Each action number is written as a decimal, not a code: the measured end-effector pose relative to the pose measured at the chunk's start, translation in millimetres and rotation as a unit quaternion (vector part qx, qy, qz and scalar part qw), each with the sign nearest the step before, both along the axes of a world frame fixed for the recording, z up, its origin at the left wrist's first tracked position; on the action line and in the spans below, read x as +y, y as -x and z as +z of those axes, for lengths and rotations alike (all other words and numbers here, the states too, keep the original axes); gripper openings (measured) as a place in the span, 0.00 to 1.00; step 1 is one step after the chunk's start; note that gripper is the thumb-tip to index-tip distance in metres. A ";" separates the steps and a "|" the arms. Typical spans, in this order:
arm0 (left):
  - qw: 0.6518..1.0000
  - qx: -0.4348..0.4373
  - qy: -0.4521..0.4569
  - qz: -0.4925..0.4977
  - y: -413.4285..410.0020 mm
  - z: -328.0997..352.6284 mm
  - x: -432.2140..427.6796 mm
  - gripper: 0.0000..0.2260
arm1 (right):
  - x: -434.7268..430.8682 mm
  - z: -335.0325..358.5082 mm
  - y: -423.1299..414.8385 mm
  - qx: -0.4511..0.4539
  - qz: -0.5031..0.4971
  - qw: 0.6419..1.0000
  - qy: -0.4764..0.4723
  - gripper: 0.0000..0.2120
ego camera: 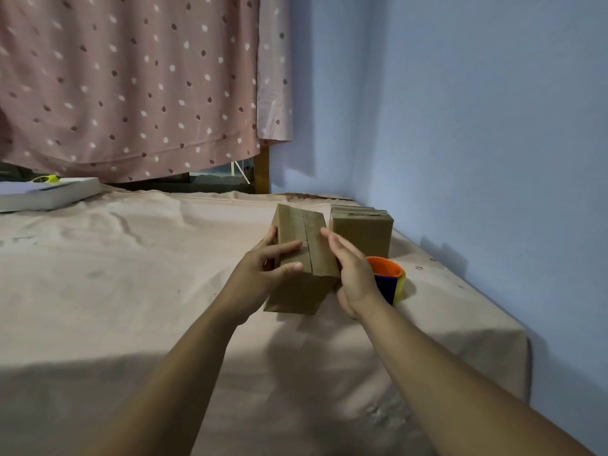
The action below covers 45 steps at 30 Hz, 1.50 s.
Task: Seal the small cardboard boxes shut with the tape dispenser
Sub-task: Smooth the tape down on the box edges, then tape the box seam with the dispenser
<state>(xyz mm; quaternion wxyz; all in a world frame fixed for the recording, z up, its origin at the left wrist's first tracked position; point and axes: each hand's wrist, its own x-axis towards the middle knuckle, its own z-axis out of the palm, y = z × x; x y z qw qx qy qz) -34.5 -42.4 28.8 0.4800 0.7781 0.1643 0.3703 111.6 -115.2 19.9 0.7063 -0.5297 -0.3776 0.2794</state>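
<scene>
Nearest, two bare forearms, stretched forward from the lower edge over a bench (131, 307) draped in a creased pale-pink cloth. Just beyond, right of centre, a small brown cardboard box (312, 248) between the left hand (263, 274) and the right hand (353, 274). Tilted, with its near lower edge down on the cloth and its flapped face turned up toward the camera; flaps folded shut, a dark seam down the middle. Left hand wrapped round the box's left side: thumb up along the side wall, fingers curled over onto the left flap. Right hand flat and narrow, fingers straight and together, pressed against the box's right side; thumb out of sight. Just right of that hand and partly covered by it, a round tape dispenser (393, 281) of orange, dark blue and yellow plastic, standing on the cloth. Beyond the dispenser, near the held box but apart from it, a second brown cardboard box (362, 235), upright, with more cardboard edges along its top; too small to tell whether flaps or further boxes. Far off at the left edge, a flat white book-like slab (49, 195) with something yellow (46, 179) on top. Behind everything, a dusty-pink curtain (131, 77) with light and dark spots, and to the right a plain blue wall (460, 126).
</scene>
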 end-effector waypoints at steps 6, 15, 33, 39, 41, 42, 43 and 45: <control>0.993 -0.074 0.093 0.018 3.7 -25.1 21.1 0.12 | 8.1 -31.4 -2.0 -0.037 0.023 0.999 0.018 0.11; 0.996 -0.057 -0.005 0.074 1.5 -50.0 20.7 0.18 | 9.8 -32.5 5.7 -0.129 -0.032 0.991 0.021 0.14; 0.961 0.078 -0.137 0.226 -13.5 -40.2 21.8 0.18 | -18.6 -22.4 -75.9 -0.503 -0.265 0.721 0.397 0.34; 0.960 0.081 -0.142 0.229 -20.2 -42.7 33.5 0.17 | -4.3 -25.1 -74.5 -0.525 -0.244 0.689 0.436 0.38; 0.959 0.080 -0.146 0.232 -22.6 -43.7 36.2 0.17 | -2.7 -27.8 -74.4 -0.543 -0.256 0.667 0.442 0.38; 0.958 0.080 -0.148 0.232 -23.7 -44.5 37.3 0.17 | -2.8 -30.6 -74.5 -0.557 -0.264 0.653 0.439 0.37; 0.958 0.079 -0.150 0.233 -24.3 -44.9 37.9 0.17 | -3.0 -33.2 -74.4 -0.576 -0.274 0.638 0.432 0.36; 0.958 0.074 -0.151 0.233 -24.3 -46.5 38.6 0.17 | -3.7 -37.1 -74.8 -0.598 -0.288 0.624 0.413 0.34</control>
